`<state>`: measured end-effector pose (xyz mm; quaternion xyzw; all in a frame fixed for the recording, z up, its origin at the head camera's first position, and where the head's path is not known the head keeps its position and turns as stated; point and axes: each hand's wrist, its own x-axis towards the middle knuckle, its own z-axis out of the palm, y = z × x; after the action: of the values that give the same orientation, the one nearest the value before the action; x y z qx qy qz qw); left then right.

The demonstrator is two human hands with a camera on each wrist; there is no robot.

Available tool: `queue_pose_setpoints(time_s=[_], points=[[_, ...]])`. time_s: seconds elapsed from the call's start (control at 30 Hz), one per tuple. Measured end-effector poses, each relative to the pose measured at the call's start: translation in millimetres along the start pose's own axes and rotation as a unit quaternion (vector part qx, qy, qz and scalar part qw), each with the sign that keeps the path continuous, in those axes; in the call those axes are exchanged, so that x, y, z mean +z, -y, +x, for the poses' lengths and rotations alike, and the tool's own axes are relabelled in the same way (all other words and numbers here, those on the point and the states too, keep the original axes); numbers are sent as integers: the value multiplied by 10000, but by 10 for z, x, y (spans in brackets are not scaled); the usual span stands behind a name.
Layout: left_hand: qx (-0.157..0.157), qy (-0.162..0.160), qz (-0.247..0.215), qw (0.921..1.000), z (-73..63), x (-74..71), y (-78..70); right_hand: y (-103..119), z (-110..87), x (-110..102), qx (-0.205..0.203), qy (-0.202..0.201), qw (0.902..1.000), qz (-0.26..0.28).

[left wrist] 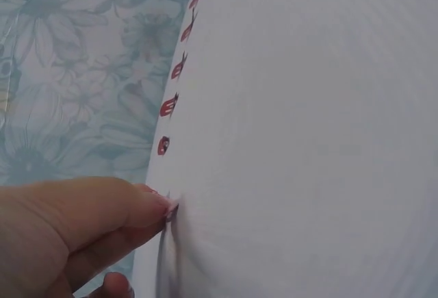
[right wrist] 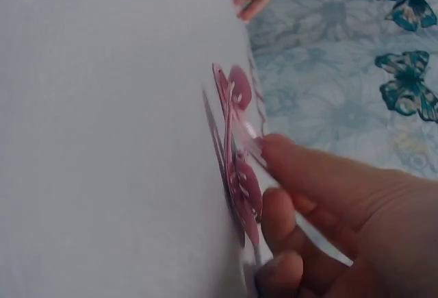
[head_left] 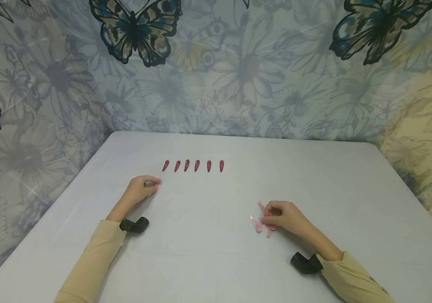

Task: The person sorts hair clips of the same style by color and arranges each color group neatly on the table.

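Observation:
My left hand is at the left of the white table and pinches a pink hair clip between thumb and fingertips, low against the cloth. Most of that clip is hidden by the fingers. Just beyond it runs a row of several dark red hair clips, spaced apart. Toward the right, my right hand reaches over a small loose pile of pink hair clips. Its thumb and finger pinch one pale pink clip, while other clips lie just beneath and beside the fingertips.
The white-covered table meets a wall hanging printed with flowers and butterflies at its far edge. Each wrist wears a black camera mount, the left one and the right one, near the cloth.

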<state>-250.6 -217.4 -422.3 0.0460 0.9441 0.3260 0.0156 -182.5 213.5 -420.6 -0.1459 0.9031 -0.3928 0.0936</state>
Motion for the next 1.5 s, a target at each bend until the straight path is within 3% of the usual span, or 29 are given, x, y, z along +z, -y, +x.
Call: queue_pose_setpoints(time_s=[0.3,0.83,1.1,1.23,1.5], points=[[114,5,-257,9996,0,15,45,-68,22,-100,-66,454,9941,981],[167,-191,-96,9996,4,8,98,-80,39,-117,-195,78,9927,1191],[184,0,405,9990,44,-6,95,-44,41,-121,341,181,9939,1038],[179,18,411,9990,41,-20,86,-16,51,-137,278,327,9941,993],[-163,295,328,9989,0,-10,75,11,67,-216,85,406,9930,1110]])
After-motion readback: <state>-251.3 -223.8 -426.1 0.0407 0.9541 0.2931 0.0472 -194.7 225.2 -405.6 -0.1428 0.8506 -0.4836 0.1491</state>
